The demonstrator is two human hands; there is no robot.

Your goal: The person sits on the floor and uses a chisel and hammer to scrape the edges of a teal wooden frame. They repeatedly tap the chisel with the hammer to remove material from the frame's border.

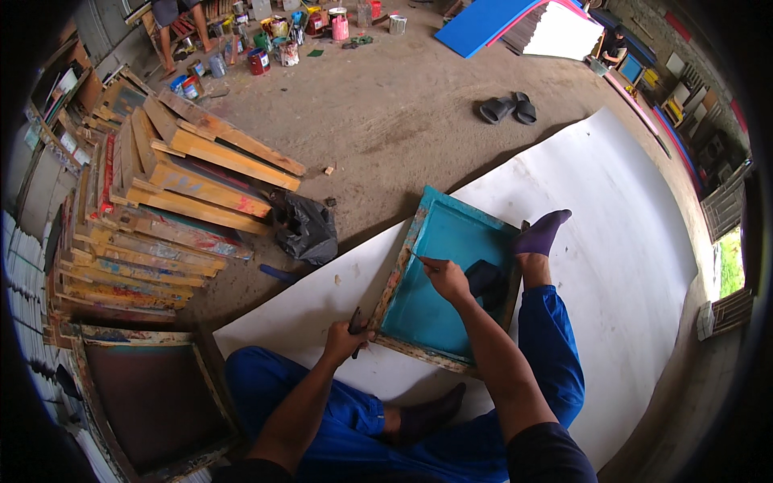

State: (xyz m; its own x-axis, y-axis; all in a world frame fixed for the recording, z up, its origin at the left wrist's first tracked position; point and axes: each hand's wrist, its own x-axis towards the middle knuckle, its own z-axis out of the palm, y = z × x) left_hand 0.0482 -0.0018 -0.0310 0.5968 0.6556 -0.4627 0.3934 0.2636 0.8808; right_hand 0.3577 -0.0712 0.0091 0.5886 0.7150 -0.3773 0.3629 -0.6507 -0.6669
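A wooden screen-printing frame (427, 344) with teal mesh (439, 241) lies tilted between my legs on a white sheet. My left hand (345, 343) is closed around a slim black tool (355, 322) that points upward, right beside the frame's near left corner. Over the mesh, my right hand (448, 280) pinches a thin, pointed tool (419, 258), its tip close to the frame's left bar. The exact kind of either tool is too small to make out. A dark cloth-like thing (485, 280) lies on the mesh beyond my right wrist.
Several wooden frames (193, 173) are stacked at the left, with a dark-meshed frame (153, 402) below them. A black plastic bag (306, 229) sits beside the white sheet (612, 266). Black slippers (507, 109) and paint cans (258, 61) stand farther off, near another person's legs (167, 40).
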